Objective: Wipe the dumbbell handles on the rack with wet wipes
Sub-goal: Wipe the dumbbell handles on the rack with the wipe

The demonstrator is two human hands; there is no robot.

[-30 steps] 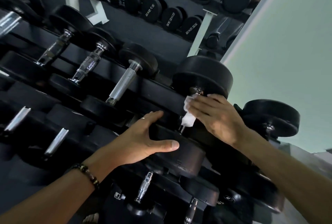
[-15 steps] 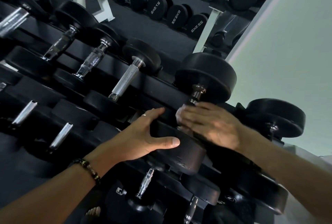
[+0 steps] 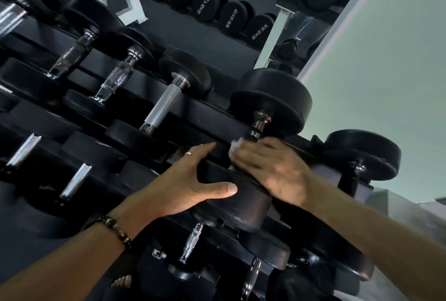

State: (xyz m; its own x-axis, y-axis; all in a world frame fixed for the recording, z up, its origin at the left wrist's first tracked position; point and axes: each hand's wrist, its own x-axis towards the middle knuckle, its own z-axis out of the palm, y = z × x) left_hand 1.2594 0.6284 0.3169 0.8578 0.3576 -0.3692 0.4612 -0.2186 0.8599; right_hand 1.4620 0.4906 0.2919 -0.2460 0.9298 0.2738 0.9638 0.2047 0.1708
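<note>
A black dumbbell lies on the top tier of the black rack. My right hand wraps a white wet wipe around the lower part of its chrome handle; only a corner of the wipe shows past my fingers. My left hand grips the near head of the same dumbbell, thumb stretched over the top. The handle's lower half is hidden under my right hand.
More dumbbells with chrome handles lie to the left and on the lower tiers. Another dumbbell sits to the right. A mirror behind shows heavier dumbbells and white rack posts. A pale wall fills the right.
My right hand slid down the handle with the wipe, so more chrome shows near the far head. My left hand kept its hold on the near head.
</note>
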